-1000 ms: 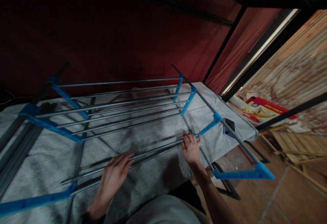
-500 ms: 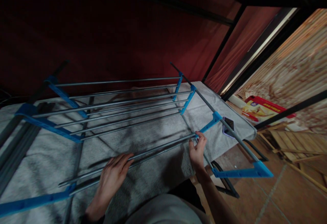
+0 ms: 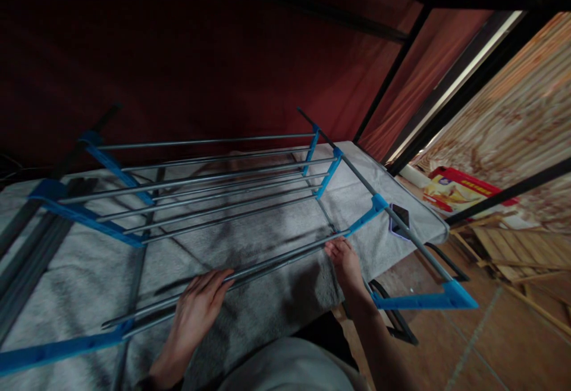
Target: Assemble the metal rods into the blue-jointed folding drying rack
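Note:
A partly assembled rack of grey metal tubes and blue plastic brackets stands in front of me. My left hand (image 3: 198,307) is closed over a loose metal tube (image 3: 276,258) in the near row, with a second tube just beneath it. Toward that tube's right end, my right hand (image 3: 344,262) has its fingertips curled on it from below. The end lies against a blue bracket (image 3: 366,218), but whether it sits inside is unclear. The tube's left end rests free above another blue bracket (image 3: 62,350). Several crossbars (image 3: 232,205) span the brackets farther back.
A grey towel-like cloth (image 3: 267,296) covers the surface under the rack. Several spare tubes (image 3: 33,254) lie at the left. A phone (image 3: 399,219) rests at the right edge. Beyond it are a red and yellow box (image 3: 464,191) and a wooden folding piece (image 3: 517,251).
My right hand has slid slightly left and down from the bracket, its fingers now lower on the tube's end. The left hand stays in place.

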{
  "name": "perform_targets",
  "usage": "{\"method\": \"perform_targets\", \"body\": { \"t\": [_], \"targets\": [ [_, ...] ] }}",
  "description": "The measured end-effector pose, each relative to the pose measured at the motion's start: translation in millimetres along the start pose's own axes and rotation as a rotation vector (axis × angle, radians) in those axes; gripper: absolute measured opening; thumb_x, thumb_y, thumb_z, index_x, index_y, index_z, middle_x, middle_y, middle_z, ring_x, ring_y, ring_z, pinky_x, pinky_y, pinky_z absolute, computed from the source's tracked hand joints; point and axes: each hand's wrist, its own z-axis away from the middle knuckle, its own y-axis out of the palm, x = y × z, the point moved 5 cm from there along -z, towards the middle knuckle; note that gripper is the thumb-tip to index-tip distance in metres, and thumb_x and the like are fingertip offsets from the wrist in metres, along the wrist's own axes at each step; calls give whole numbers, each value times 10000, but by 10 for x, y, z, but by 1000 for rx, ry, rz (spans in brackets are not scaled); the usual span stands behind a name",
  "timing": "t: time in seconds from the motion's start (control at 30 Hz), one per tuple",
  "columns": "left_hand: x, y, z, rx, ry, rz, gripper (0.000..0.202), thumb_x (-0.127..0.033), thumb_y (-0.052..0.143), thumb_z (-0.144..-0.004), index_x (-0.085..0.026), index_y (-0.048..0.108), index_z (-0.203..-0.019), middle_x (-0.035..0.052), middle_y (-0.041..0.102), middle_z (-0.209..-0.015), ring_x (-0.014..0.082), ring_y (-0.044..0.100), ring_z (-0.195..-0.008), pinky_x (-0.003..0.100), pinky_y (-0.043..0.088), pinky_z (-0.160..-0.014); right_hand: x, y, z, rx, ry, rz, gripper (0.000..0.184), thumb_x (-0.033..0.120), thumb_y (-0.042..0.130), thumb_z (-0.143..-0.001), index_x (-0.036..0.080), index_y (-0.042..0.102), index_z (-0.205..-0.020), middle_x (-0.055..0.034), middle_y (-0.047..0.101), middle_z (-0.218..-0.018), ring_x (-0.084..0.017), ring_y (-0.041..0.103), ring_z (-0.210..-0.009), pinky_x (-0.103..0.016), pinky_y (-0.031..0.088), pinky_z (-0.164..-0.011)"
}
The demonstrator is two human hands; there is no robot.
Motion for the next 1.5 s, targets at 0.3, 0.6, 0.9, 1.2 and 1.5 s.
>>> {"method": "perform_targets", "body": {
  "t": [0.3, 0.6, 0.9, 1.2, 1.5],
  "targets": [
    [6, 49, 28, 12, -18, 30, 397, -436, 410, -1071, -209, 735, -1084, 37, 795, -972, 205, 748, -843, 318, 556, -782, -35, -15, -48, 47, 38, -96, 276, 364, 790, -740, 232, 614, -907, 17, 690, -802, -159, 673, -777, -280, 566, -780],
    [42, 100, 79, 48, -45, 54, 417, -461, 401, -1069, -214, 737, -1093, 44, 795, -1007, 213, 750, -888, 328, 570, -811, -35, -9, -59, 78, 55, -111, 204, 327, 763, -789, 239, 605, -882, 32, 684, -779, -143, 678, -741, -253, 574, -752],
    [33, 100, 81, 47, -45, 53, 406, -461, 414, -1066, -215, 735, -1101, 41, 793, -1013, 214, 747, -893, 326, 569, -813, -24, 2, -67, 82, 70, -145, 251, 360, 817, -767, 240, 613, -852, 39, 669, -747, -135, 656, -710, -249, 579, -726],
    [23, 91, 92, 50, -56, 19, 449, -479, 375, -1071, -220, 741, -1095, 53, 794, -1006, 220, 746, -884, 341, 575, -817, 12, 38, -44, 70, 66, -134, 282, 399, 815, -772, 238, 609, -876, 51, 664, -759, -123, 647, -717, -242, 566, -756],
    [5, 61, 68, 67, -100, 42, 410, -465, 407, -1060, -231, 740, -1110, 62, 780, -1022, 242, 729, -928, 368, 570, -836, 82, 61, -24, 70, 73, -131, 203, 331, 777, -786, 243, 610, -860, 4, 718, -897, -159, 682, -849, -299, 574, -844]
  ]
}}
